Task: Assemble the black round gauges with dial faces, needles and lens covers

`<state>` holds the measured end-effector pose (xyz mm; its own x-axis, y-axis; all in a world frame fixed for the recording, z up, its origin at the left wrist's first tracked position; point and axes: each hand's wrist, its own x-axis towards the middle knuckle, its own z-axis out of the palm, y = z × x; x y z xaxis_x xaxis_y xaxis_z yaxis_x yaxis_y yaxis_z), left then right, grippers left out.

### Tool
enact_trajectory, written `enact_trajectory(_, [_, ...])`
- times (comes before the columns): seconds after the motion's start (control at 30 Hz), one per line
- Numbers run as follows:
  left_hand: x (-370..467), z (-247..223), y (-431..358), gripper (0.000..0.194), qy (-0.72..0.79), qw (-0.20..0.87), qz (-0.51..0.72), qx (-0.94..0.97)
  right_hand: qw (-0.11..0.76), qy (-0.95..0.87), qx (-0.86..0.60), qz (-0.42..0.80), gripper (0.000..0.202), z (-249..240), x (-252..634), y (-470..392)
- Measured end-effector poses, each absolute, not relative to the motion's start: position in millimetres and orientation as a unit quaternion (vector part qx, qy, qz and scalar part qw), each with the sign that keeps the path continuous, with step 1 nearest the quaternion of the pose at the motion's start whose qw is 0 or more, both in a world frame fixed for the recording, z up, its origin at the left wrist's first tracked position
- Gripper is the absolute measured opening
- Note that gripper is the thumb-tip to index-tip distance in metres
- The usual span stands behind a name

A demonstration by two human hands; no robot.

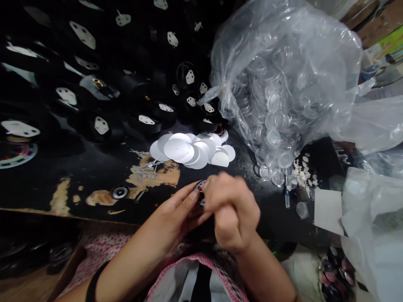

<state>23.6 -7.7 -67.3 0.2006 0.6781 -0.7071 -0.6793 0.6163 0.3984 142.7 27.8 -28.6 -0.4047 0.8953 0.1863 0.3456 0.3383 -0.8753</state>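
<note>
My left hand (181, 209) grips a small round gauge (200, 191) whose dial has coloured markings. Over the right side of that gauge, my right hand (234, 209) is curled and slightly blurred. Its fingers are pressed together, and whatever they may hold is hidden. Just beyond both hands lies a pile of round dial plates (185, 152), pale with blank upper faces. Thin pointer needles (149, 168) are scattered to its left. A round part with a dark centre (120, 192) and a small metal piece (141, 195) rest on the worn table to the left.
A clear plastic bag (283, 75) full of transparent round covers (273, 115) spills onto the right side. Near it are a blue-handled screwdriver (287, 198), small pale pieces (304, 172) and a white card (328, 211). Black round housings (100, 126) crowd the back left.
</note>
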Motion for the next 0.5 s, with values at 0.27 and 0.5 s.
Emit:
enact_trajectory(0.27, [22.6,-62.4,-5.6,0.04,0.443,0.78,0.442,0.011,0.578,-0.65,-0.276,0.41,0.02,-3.5,138.0,38.8])
enact_trajectory(0.5, [22.2,-63.7,-6.3,0.031,0.451,0.776,0.441,0.009,0.495,-0.711,-0.294,0.404,0.019,-32.7,132.5,37.0])
